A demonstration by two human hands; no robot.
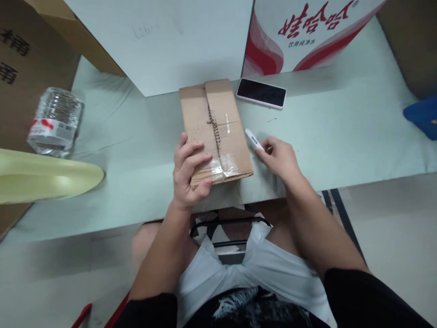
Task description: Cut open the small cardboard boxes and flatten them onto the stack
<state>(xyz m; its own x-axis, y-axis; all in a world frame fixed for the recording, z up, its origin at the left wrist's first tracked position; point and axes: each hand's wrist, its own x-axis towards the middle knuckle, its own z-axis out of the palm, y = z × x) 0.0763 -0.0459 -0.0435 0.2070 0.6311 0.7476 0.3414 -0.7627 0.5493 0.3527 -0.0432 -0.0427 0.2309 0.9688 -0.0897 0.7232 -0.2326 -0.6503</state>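
Left hand (187, 172) clasps carton (225, 132) | right hand (280, 156) pinches white tool (251, 137) | red-white box (300, 45): "饮用纯净水" (tiny)

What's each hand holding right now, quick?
Left hand: holding the box at its near left corner.
Right hand: closed on the white tool.

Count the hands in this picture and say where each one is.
2: the left hand is on the near left corner of the brown box; the right hand is to its right, holding a small white tool.
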